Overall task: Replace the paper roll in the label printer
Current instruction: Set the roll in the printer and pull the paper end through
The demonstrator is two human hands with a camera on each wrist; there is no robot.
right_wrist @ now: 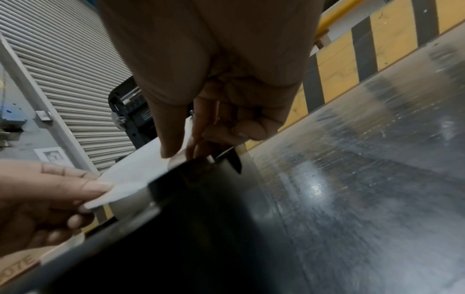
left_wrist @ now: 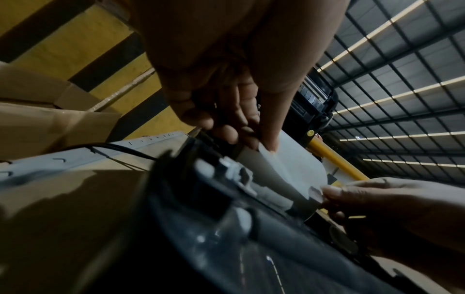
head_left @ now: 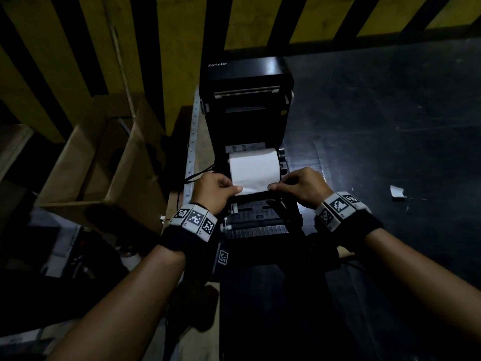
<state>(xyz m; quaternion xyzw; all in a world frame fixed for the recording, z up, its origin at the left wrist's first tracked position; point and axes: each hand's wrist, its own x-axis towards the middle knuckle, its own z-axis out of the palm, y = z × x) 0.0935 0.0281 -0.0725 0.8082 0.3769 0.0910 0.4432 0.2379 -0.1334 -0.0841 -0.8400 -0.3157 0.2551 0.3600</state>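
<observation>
The label printer (head_left: 247, 142) stands open, lid up at 12 o'clock. The paper roll (head_left: 253, 165) sits inside it. The left hand (head_left: 213, 191) pinches the loose paper end at its 9 o'clock corner and the right hand (head_left: 302, 186) pinches the 3 o'clock corner, probably to pull the paper straight over the front. The roll's side holders are too dark to see

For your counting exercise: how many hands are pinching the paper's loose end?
2. The left hand pinches the left corner of the paper's loose end; the right hand pinches the right corner, both in front of the roll seated in the open printer.
</observation>
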